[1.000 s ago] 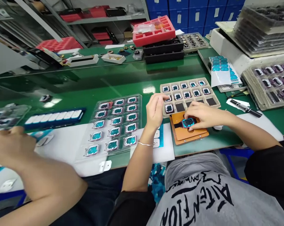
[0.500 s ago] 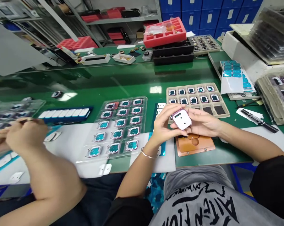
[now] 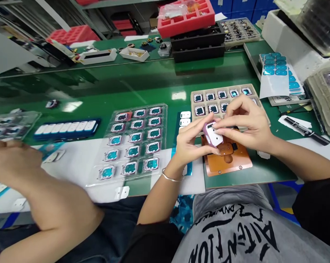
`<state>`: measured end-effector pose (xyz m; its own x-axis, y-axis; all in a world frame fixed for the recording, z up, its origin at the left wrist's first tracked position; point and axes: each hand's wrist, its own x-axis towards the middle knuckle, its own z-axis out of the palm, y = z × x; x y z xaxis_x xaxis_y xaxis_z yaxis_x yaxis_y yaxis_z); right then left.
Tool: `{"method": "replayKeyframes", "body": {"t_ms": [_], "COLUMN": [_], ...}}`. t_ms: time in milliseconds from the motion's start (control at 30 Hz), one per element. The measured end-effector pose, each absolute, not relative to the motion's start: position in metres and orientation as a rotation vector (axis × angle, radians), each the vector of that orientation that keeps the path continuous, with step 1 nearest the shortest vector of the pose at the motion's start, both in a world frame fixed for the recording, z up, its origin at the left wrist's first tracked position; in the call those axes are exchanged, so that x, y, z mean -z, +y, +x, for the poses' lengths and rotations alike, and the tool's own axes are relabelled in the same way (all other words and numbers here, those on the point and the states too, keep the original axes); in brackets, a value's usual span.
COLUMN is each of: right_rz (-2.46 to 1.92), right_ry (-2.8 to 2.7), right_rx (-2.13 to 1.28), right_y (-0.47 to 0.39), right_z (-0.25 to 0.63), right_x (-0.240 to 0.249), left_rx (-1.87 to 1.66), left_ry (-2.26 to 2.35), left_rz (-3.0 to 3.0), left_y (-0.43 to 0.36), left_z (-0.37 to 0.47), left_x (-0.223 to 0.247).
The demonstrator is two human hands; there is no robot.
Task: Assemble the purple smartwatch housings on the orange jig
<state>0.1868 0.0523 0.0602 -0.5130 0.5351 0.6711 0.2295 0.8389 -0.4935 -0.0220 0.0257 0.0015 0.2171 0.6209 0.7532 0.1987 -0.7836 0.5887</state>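
My left hand (image 3: 191, 142) grips a small purple-edged case (image 3: 213, 134) with a white face, tilted above an orange plate (image 3: 225, 162). The fingers and thumb of my right hand (image 3: 244, 124) are pinched together at the upper right of the white face; whatever they hold there is too small to make out. Behind my hands lies a beige tray (image 3: 194, 106) with rows of similar cases. To the left, a clear tray (image 3: 143, 146) bears several cases with teal faces. A blue strip with white pieces (image 3: 185, 122) lies between the two trays.
At the left, a co-worker's arm (image 3: 55, 197) rests over the white sheet. A dark blue holder (image 3: 68, 128) with white pieces is beyond it. Red and black trays (image 3: 187, 22) are stacked at the back; a black pen (image 3: 307, 131) lies at the right.
My right hand has shifted from the case's side to over its white face, with the fingers pinched. The case is tilted more. The whole view has shifted a little.
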Motion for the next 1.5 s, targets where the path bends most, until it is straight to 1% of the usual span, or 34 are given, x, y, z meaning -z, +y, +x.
{"method": "replayKeyframes", "body": {"t_ms": [167, 300, 467, 667, 767, 867, 967, 1067, 1167, 1267, 1333, 1433, 1500], "right_rz": [-0.633, -0.503, -0.474, -0.476, -0.512, -0.513, -0.497, -0.512, -0.739, -1.228, -1.515, -1.753, -1.869], "right_ry": [-2.178, -2.14, -2.133, -2.07, -2.053, -1.991, -1.845, -1.688, -1.722, -1.913, -1.933, -1.915, -1.961], "right_rx": [-0.418, -0.487, -0.699, -0.95, -0.965, -0.908, -0.875, -0.927, -1.03, -0.992, -1.012, -1.146, -1.067], "right_y": [0.049, 0.048, 0.052, 0.061, 0.06, 0.054, 0.045, 0.037, 0.034, 0.034, 0.034, 0.034, 0.034], "right_z": [0.189, 0.187, 0.188, 0.188, 0.188, 0.191, 0.199, 0.216, 0.244, 0.277, 0.296, 0.314, 0.32], "right_x": [-0.064, -0.063, -0.064, -0.061, -0.063, -0.074, -0.092, -0.103, -0.093, -0.065, -0.043, -0.018, -0.007], "left_rx": [-1.584, -1.506, -1.535, -1.552, -1.533, -1.557, -1.604, -1.548, -1.481, -1.473, -1.478, -1.479, -1.466], "left_ry": [0.717, 0.806, 0.694, 0.588, 0.645, 0.624, 0.592, 0.588, 0.608, 0.676, 0.726, 0.738, 0.711], "left_rz": [2.137, 2.166, 2.165, 2.192, 2.08, 1.831, 1.524, 1.328, 1.204, 1.134, 1.101, 1.049, 1.029], "left_y": [0.025, 0.024, 0.026, 0.032, 0.031, 0.029, 0.028, 0.026, 0.024, 0.021, 0.019, 0.017, 0.017], "left_z": [-0.021, -0.022, -0.023, -0.021, -0.021, -0.023, -0.023, -0.022, -0.021, -0.02, -0.019, -0.018, -0.017], "left_x": [-0.002, -0.004, -0.007, 0.001, 0.003, 0.001, -0.002, -0.007, -0.013, -0.017, -0.019, -0.02, -0.02]}}
